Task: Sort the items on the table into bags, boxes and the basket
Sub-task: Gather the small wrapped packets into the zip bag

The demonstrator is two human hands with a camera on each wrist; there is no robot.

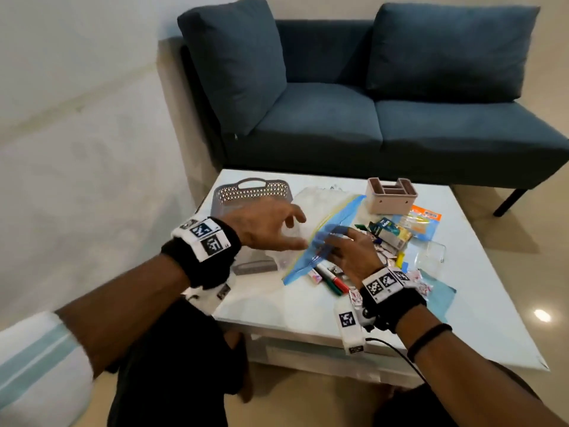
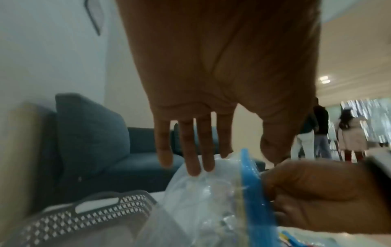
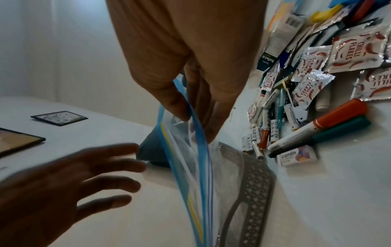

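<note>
Beside the basket (image 1: 251, 192), right hand (image 1: 351, 254) pinches the zip bag (image 1: 326, 238); left hand (image 1: 264, 226) spread, holding nothing.

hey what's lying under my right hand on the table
Under the right hand lie markers, chilli flakes sachets and small batteries. The hand hides whatever lies directly beneath it.
</note>
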